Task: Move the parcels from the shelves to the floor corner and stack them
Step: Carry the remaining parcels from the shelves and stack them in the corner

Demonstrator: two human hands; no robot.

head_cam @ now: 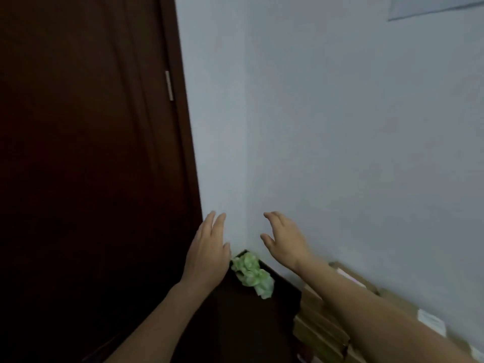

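We take the dark container (285, 293) in the corner of the room as our mark. Green crumpled stuff (252, 275), plastic or paper we cannot tell, lies in it toward its left side.

The parcels (320, 334) sit just right of the container: brown cardboard boxes stacked along the pale wall (340, 127), the nearest of them close against the container's right side. They are blurred, so we cannot count them. A white label (430, 322) shows on one farther right of the container.

The left hand (209, 247) hovers just above and left of the container, its back toward us. Its fingers (219, 225) are straight, close together and pointing up, and it has hold of nothing. The right hand (284, 239) hovers above the container and slightly to its right. Its fingers (272, 217) are spread and gently curved, the thumb reaching toward the left hand, and it too grasps nothing. The two hands are apart, with bare wall showing between them. The right forearm (379, 310) runs from the lower right, passing in front of the parcels and hiding much of the stack.

Left of the container stands a dark brown door (78, 153), with a metal hinge (169, 85) high above the container on the door's edge. Far up and to the right of the container, a pale sheet (434, 6) hangs on the wall, cut off at the top.
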